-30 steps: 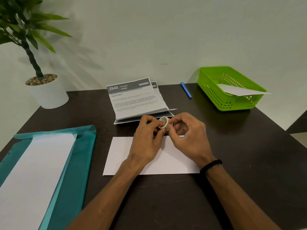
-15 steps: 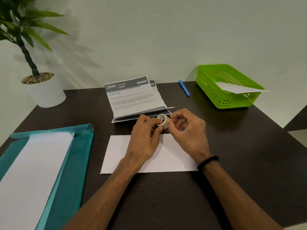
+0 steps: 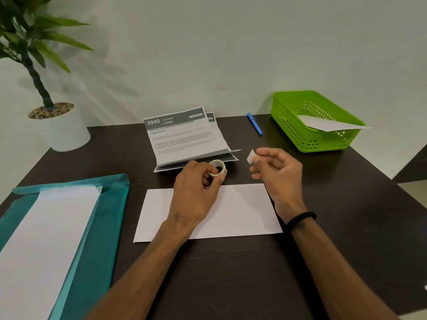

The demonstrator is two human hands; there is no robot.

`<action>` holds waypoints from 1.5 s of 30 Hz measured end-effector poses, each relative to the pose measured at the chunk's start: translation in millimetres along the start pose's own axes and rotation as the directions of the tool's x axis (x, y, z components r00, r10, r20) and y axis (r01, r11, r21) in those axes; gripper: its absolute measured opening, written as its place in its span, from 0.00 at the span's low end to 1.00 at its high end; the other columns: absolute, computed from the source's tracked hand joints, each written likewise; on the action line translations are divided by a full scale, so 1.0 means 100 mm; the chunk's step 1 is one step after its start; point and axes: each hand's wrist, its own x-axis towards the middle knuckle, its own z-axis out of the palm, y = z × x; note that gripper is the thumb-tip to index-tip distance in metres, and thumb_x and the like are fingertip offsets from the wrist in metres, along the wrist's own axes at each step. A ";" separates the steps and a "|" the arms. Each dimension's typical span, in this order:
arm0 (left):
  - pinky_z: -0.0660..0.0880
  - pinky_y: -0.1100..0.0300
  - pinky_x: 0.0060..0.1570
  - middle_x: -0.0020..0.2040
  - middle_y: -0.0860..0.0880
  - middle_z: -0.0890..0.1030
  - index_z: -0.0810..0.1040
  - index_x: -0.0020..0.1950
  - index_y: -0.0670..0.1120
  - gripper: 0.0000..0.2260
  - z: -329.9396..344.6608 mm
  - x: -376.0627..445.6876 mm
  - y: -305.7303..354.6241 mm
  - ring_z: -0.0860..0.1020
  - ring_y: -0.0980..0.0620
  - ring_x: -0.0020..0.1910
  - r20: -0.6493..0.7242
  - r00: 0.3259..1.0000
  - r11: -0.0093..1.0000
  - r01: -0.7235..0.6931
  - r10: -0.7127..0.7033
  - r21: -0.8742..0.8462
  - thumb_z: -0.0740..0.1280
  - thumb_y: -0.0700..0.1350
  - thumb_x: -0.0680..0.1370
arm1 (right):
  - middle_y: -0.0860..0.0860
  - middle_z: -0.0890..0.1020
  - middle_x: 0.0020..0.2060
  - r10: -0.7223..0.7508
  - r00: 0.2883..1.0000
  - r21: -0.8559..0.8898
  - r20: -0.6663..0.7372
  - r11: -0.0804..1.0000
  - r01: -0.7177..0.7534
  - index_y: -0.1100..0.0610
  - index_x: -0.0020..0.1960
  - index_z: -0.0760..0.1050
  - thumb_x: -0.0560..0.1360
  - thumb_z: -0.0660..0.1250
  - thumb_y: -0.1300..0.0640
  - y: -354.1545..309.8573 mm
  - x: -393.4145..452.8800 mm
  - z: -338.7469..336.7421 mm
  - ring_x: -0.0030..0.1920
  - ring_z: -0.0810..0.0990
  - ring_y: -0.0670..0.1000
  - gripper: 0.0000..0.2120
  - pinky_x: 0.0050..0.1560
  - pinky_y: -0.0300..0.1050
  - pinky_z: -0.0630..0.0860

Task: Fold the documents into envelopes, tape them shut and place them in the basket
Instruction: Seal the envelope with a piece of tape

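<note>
The worry I have is the short torn strip of pale tape (image 3: 250, 156) pinched at the tips of my right hand (image 3: 278, 174): it hangs free in the air, and if I dawdle or turn my wrist it could curl back onto my fingertip or onto itself, and then it would be useless for sealing. It could also land crooked, or miss the flap seam altogether, because the white paper envelope (image 3: 242, 211) lies flat on the dark wooden table (image 3: 346, 227) with nothing pinning it, and part of it is hidden under my left wrist, so I cannot tell exactly where the flap edge runs. My left hand (image 3: 196, 192) curls around the small roll of translucent tape (image 3: 217, 167), thumb and fingers closed on its rim, just beyond the far edge of the envelope; if I let it drop carelessly it may roll toward the folded printed documents (image 3: 184, 139) lying just beyond it. My right hand is a narrow pinch on the strip only, the other fingers loosely curled, hovering to the right of the roll and well apart from it. The green plastic perforated basket (image 3: 298, 135) sits at the far right, with a white sheet (image 3: 328, 124) resting across its rim.
</note>
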 end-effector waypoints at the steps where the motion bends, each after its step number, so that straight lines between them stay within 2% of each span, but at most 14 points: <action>1: 0.75 0.70 0.42 0.48 0.55 0.78 0.84 0.52 0.49 0.09 -0.01 0.00 -0.01 0.78 0.58 0.41 -0.003 1.000 0.999 -0.021 0.021 0.028 0.76 0.52 0.77 | 0.53 0.88 0.42 0.010 1.000 -0.003 0.008 1.000 -0.010 0.58 0.55 0.83 0.78 0.74 0.63 0.00 0.00 0.00 0.40 0.88 0.52 0.07 0.39 0.41 0.83; 3: 0.75 0.68 0.44 0.50 0.54 0.79 0.83 0.54 0.49 0.09 -0.01 0.00 -0.04 0.77 0.57 0.43 -0.004 0.998 0.993 -0.056 0.057 0.099 0.75 0.52 0.78 | 0.53 0.88 0.42 0.024 0.999 -0.016 0.022 1.000 -0.024 0.58 0.55 0.84 0.78 0.74 0.64 0.01 0.00 0.00 0.40 0.88 0.53 0.07 0.39 0.41 0.83; 7: 0.80 0.54 0.51 0.55 0.52 0.80 0.82 0.59 0.50 0.09 -0.02 0.00 -0.09 0.78 0.53 0.51 0.013 0.997 0.981 -0.071 0.070 0.179 0.72 0.49 0.80 | 0.54 0.88 0.43 0.021 0.999 -0.040 0.036 0.999 -0.020 0.59 0.56 0.83 0.78 0.73 0.65 0.03 0.01 -0.02 0.39 0.87 0.53 0.07 0.40 0.43 0.84; 11: 0.76 0.56 0.58 0.58 0.51 0.78 0.79 0.63 0.51 0.12 -0.04 -0.01 -0.07 0.75 0.52 0.57 -0.003 0.997 0.978 -0.078 0.080 0.195 0.72 0.48 0.80 | 0.53 0.88 0.45 -0.032 0.996 -0.112 0.089 0.993 0.042 0.57 0.56 0.83 0.78 0.74 0.64 0.04 0.01 -0.02 0.41 0.88 0.51 0.08 0.42 0.44 0.85; 14: 0.77 0.63 0.51 0.51 0.54 0.81 0.81 0.58 0.51 0.08 -0.05 -0.01 0.09 0.77 0.57 0.49 -0.023 0.997 0.993 -0.074 0.076 0.094 0.69 0.52 0.81 | 0.48 0.89 0.46 -0.072 0.980 -0.146 0.187 0.984 0.100 0.55 0.56 0.83 0.76 0.77 0.63 0.03 -0.04 0.01 0.47 0.88 0.48 0.10 0.50 0.42 0.85; 17: 0.76 0.70 0.43 0.43 0.61 0.82 0.81 0.51 0.55 0.08 -0.05 -0.02 0.25 0.81 0.60 0.45 0.010 0.997 0.992 0.078 -0.077 -0.095 0.67 0.58 0.81 | 0.47 0.89 0.47 -0.097 0.952 -0.160 0.290 0.976 0.149 0.55 0.56 0.83 0.76 0.77 0.64 0.00 -0.09 0.04 0.50 0.88 0.47 0.11 0.55 0.41 0.83; 20: 0.81 0.62 0.38 0.44 0.57 0.85 0.84 0.54 0.53 0.12 -0.05 -0.03 0.27 0.84 0.57 0.40 0.111 0.964 0.921 0.264 -0.241 -0.287 0.70 0.60 0.79 | 0.49 0.88 0.47 -0.109 0.929 -0.136 0.353 0.977 0.166 0.57 0.57 0.83 0.75 0.77 0.64 -0.02 -0.12 0.07 0.50 0.88 0.48 0.12 0.55 0.43 0.84; 23: 0.80 0.61 0.35 0.46 0.51 0.87 0.84 0.59 0.49 0.13 -0.06 -0.02 0.24 0.86 0.53 0.37 0.189 0.929 0.839 0.369 -0.319 -0.400 0.74 0.54 0.78 | 0.49 0.88 0.48 -0.116 0.914 -0.124 0.388 0.976 0.177 0.58 0.58 0.83 0.75 0.78 0.62 -0.02 -0.14 0.08 0.51 0.88 0.49 0.12 0.55 0.44 0.84; 27: 0.79 0.62 0.37 0.43 0.49 0.87 0.85 0.58 0.48 0.08 -0.07 -0.01 0.21 0.85 0.51 0.37 0.195 0.926 0.793 0.378 -0.324 -0.477 0.74 0.45 0.79 | 0.50 0.88 0.48 -0.119 0.919 -0.120 0.377 0.977 0.176 0.57 0.58 0.83 0.76 0.78 0.60 -0.03 -0.15 0.10 0.50 0.88 0.49 0.12 0.55 0.46 0.85; 32: 0.79 0.63 0.39 0.43 0.49 0.87 0.84 0.57 0.48 0.07 -0.06 -0.02 0.21 0.84 0.53 0.36 0.189 0.938 0.786 0.348 -0.292 -0.512 0.73 0.42 0.79 | 0.48 0.87 0.53 -0.081 0.934 -0.104 0.348 0.987 0.124 0.55 0.60 0.82 0.75 0.79 0.60 -0.02 -0.14 0.10 0.49 0.89 0.51 0.15 0.53 0.53 0.86; 37: 0.79 0.63 0.39 0.43 0.49 0.87 0.85 0.57 0.48 0.08 -0.06 -0.02 0.20 0.84 0.53 0.37 0.163 0.947 0.784 0.321 -0.277 -0.531 0.73 0.41 0.79 | 0.50 0.88 0.52 -0.023 0.937 -0.100 0.348 0.993 0.061 0.55 0.62 0.81 0.73 0.80 0.57 -0.02 -0.13 0.09 0.49 0.88 0.50 0.19 0.53 0.51 0.86; 41: 0.79 0.63 0.40 0.43 0.48 0.87 0.84 0.57 0.49 0.08 -0.06 -0.02 0.20 0.84 0.53 0.37 0.169 0.947 0.784 0.320 -0.272 -0.532 0.74 0.42 0.79 | 0.52 0.89 0.47 0.010 0.937 -0.095 0.350 0.995 0.025 0.55 0.61 0.82 0.73 0.80 0.56 -0.01 -0.13 0.08 0.49 0.88 0.51 0.18 0.52 0.52 0.86; 45: 0.78 0.66 0.39 0.43 0.50 0.87 0.85 0.57 0.48 0.07 -0.06 -0.02 0.23 0.84 0.55 0.38 0.173 0.948 0.787 0.319 -0.268 -0.529 0.74 0.42 0.79 | 0.51 0.89 0.47 0.026 0.942 -0.087 0.334 0.996 0.003 0.55 0.60 0.82 0.73 0.80 0.55 -0.01 -0.12 0.07 0.49 0.88 0.51 0.17 0.50 0.48 0.85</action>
